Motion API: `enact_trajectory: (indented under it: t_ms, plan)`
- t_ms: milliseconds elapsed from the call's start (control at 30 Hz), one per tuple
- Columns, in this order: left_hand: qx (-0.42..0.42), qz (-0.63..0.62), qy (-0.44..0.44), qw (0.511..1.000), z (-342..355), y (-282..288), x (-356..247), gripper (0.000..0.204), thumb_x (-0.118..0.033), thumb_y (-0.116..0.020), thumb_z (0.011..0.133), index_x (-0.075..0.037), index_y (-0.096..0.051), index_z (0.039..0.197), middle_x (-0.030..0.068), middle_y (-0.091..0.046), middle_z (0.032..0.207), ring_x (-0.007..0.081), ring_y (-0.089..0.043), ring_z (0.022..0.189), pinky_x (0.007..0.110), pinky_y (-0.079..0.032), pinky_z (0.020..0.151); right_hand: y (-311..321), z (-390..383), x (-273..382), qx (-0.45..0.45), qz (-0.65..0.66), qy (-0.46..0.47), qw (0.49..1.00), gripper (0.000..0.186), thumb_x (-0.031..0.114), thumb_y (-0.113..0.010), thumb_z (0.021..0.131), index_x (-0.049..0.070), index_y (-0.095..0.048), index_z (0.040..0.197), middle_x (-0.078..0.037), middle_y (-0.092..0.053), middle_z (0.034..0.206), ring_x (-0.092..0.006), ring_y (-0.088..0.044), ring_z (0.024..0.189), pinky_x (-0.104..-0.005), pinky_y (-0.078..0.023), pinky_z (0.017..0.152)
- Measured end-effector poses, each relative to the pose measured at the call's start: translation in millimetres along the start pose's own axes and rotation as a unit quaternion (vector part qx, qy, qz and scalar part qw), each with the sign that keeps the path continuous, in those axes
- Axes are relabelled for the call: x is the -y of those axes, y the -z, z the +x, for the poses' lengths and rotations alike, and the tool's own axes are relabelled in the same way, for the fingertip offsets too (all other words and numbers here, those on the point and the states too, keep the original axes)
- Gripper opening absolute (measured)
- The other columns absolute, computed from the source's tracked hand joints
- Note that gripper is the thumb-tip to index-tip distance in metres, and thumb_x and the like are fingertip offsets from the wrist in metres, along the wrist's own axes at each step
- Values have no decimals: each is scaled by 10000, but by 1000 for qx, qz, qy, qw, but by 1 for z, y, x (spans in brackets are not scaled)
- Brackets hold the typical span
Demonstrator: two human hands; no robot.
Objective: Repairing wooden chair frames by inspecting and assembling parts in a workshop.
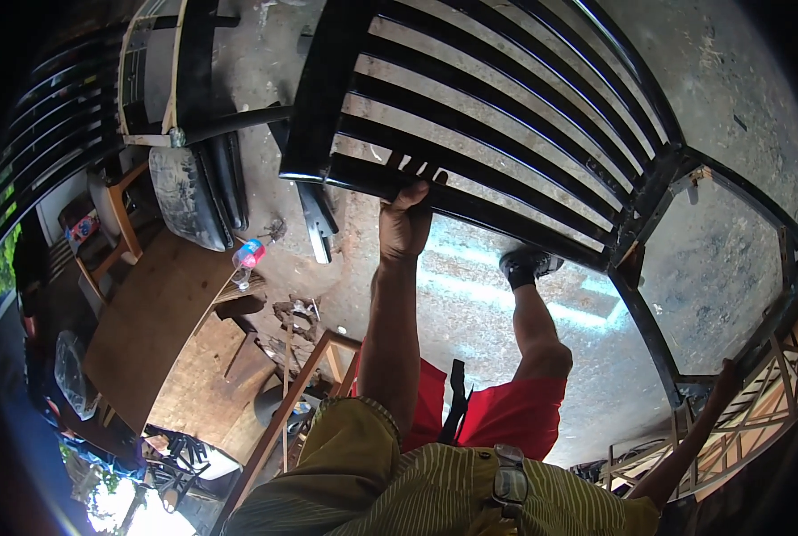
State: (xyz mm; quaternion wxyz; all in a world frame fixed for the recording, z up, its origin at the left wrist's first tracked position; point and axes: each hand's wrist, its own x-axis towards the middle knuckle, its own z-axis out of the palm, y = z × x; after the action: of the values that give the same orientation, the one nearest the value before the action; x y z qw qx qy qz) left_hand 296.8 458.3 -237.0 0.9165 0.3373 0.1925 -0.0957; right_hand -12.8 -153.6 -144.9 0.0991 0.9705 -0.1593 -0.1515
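A black wooden chair [651,189] with a slatted back is held up in front of me, tilted over so that its back stretches away to the upper left. My left hand [404,223] is closed around the lower edge rail of the back, near the broad top rail [327,89]. To the right is the open, unfilled seat frame [654,330], through which the floor shows. At the near right corner of that frame my right hand [728,382] grips the edge; its fingers are dark and partly hidden.
Another black slatted piece [59,98] stands at far left. Black padded seats [184,192] lean nearby. A plastic bottle [248,254] stands by brown boards [158,313]. Unpainted wooden frames [747,420] lie at lower right. My shod foot [530,264] rests on the concrete floor [470,313].
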Motion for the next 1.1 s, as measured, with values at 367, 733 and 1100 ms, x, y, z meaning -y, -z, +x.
enact_trajectory:
  t_ms: [367,733,1100]
  plan:
    - [-79,-79,-2,994,-49,15,-22,514,-258,-561,690,-139,-340,1139,71,-340,1168,248,-331,1061,381,-275,863,26,17,83,38,185,-299,935,284,241,-490,715,-40,-526,697,-196,-504,693,-277,-455,648,-372,-370,614]
    - [-41,-61,22,997,-61,-1,-76,804,-670,-347,610,-122,-269,1194,145,-313,1183,326,-319,1057,457,-214,888,27,47,33,47,437,-267,858,401,330,-529,717,-36,-500,878,-139,-468,892,-236,-445,780,-313,-358,722]
    - [-7,161,237,958,-55,-7,-150,763,-647,-283,665,13,-447,1014,173,-549,839,284,-530,784,366,-391,751,38,55,18,72,507,-341,788,370,314,-554,674,67,-455,932,-18,-425,631,-120,-413,531,-251,-330,455]
